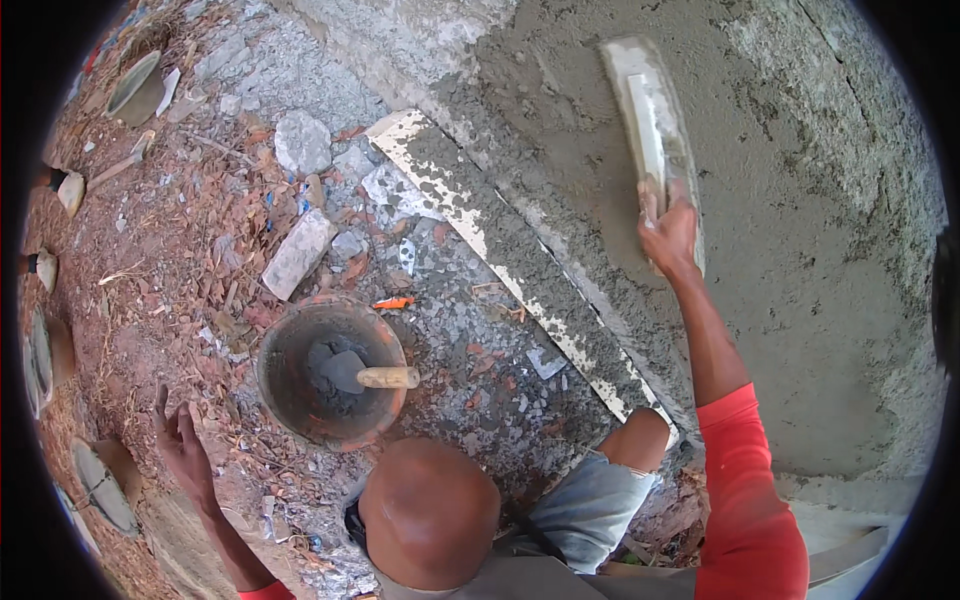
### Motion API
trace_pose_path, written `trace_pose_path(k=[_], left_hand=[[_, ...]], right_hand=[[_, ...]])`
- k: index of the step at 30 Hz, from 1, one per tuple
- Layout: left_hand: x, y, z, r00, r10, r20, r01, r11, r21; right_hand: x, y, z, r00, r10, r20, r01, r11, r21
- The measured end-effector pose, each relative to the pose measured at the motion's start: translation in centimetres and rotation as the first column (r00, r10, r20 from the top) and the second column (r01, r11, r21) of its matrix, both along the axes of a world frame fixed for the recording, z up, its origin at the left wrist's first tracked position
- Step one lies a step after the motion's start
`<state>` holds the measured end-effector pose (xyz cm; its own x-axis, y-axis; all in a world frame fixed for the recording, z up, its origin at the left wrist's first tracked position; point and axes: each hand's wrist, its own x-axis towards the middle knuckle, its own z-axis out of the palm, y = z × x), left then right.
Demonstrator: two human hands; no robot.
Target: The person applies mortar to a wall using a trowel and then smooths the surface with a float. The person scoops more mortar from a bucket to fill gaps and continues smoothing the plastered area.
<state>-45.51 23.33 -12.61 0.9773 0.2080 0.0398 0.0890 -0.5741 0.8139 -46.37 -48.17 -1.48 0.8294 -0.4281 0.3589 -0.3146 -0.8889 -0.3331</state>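
My right hand [672,235] is wrapped round the lower end of the handle of a long plastering float [641,110]. The float lies against a wall coated in wet grey mortar [790,300], at the upper right. Off to the left, my left hand [186,448] hangs in the air, its fingers apart and nothing in them. The nearest thing to it is a round bucket [275,385] holding some grey mortar. A trowel with a wooden handle [388,377] rests in that bucket, its blade in the mortar.
Along the wall's foot runs a pale board [475,235] splattered with mortar. Rubble, dry leaves and a broken block [300,253] litter the ground. More pans, including one at the far left [135,92], and a hoe-like tool [115,170] lie near another person's feet [70,192].
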Motion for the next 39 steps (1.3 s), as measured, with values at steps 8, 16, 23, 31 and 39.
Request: trace_pose_path(k=[8, 16, 23, 31, 39], left_hand=[[2.8, -9.1, 0.5, 0.996, -0.094, -0.011, 0.09, 0.976, -0.199], [-6.8, 10.1, -2.2, 0.989, 0.106, -0.103, -0.087, 0.982, 0.168], [1.0, -5.5, -2.1, 0.996, -0.069, -0.047, 0.057, 0.974, -0.218], [2.4, -6.7, 0.5, 0.993, -0.106, -0.051, 0.105, 0.994, -0.036], [-1.6, -0.9, -2.5, 0.995, -0.089, -0.051, 0.084, 0.992, -0.097]], right_hand=[[7.9, 1.0, -0.2, 0.939, -0.044, -0.34, -0.016, 0.985, -0.174], [6.8, 3.9, 1.5, 0.995, -0.084, 0.046, 0.083, 0.996, 0.039], [7.9, 0.7, -5.9, 0.913, -0.02, -0.406, -0.07, 0.976, -0.207], [13.5, 5.4, 0.0, 0.977, -0.086, -0.196, 0.069, 0.993, -0.096], [6.7, 2.3, -1.0, 0.948, 0.035, -0.315, -0.041, 0.999, -0.013]])
